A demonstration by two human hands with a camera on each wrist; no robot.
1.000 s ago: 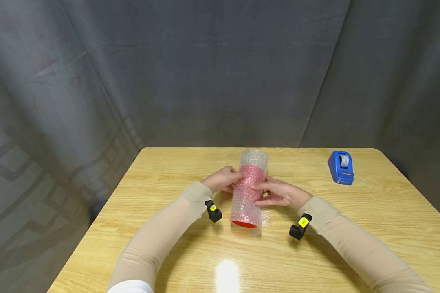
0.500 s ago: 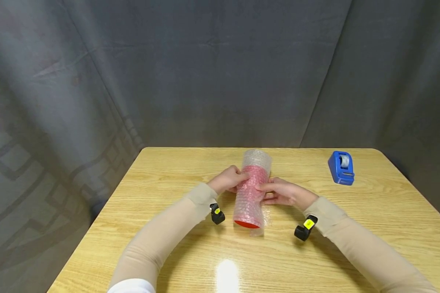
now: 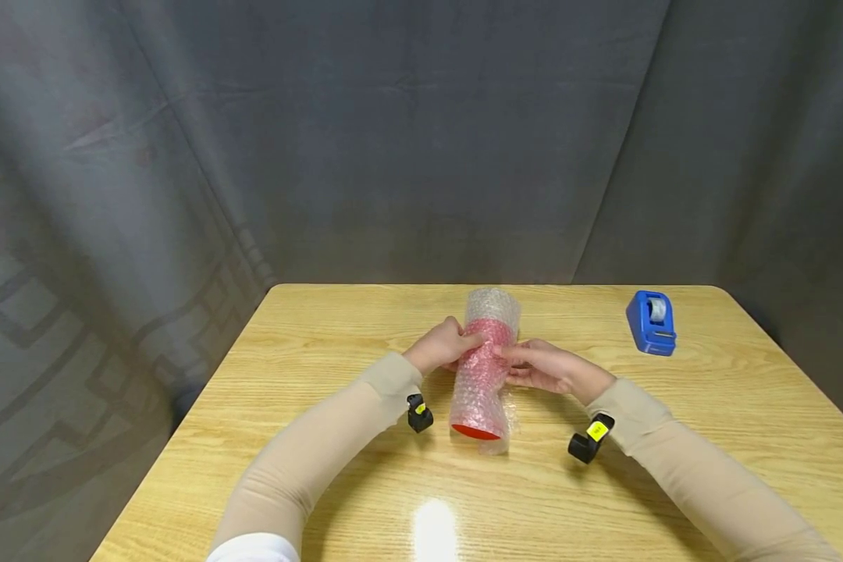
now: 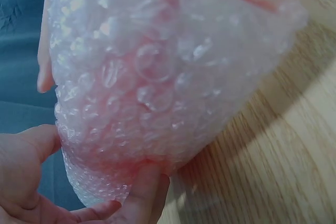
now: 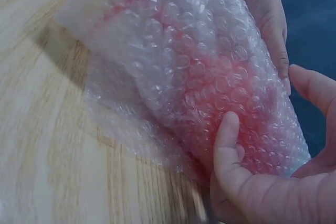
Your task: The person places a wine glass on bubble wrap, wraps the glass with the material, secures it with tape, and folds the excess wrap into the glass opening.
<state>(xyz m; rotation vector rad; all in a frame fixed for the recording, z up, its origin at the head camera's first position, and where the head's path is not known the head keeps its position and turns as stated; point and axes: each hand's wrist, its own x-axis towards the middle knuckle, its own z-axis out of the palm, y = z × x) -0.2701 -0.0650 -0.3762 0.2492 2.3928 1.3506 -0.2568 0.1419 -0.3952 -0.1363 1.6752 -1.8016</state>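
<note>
Fingers [image 5: 227, 132] of our left hand [image 3: 444, 345] and right hand [image 3: 551, 368] curl round opposite sides of the bubble-wrapped red cylinder [image 3: 478, 394], just below the frame's center. We judge it light, soft-skinned (perhaps a little slippery) and best held there, mid-length, gently.

Left fingers [image 4: 140, 195] grip pinkish bubble wrap [image 4: 142, 77]; wood-grain table [image 4: 273, 156] alongside

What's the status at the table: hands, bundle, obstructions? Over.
Left hand, right hand: holding opposite sides of the bubble-wrapped roll. Roll: on its side, red near end showing. Blue tape dispenser: off right, not in the way.
</note>
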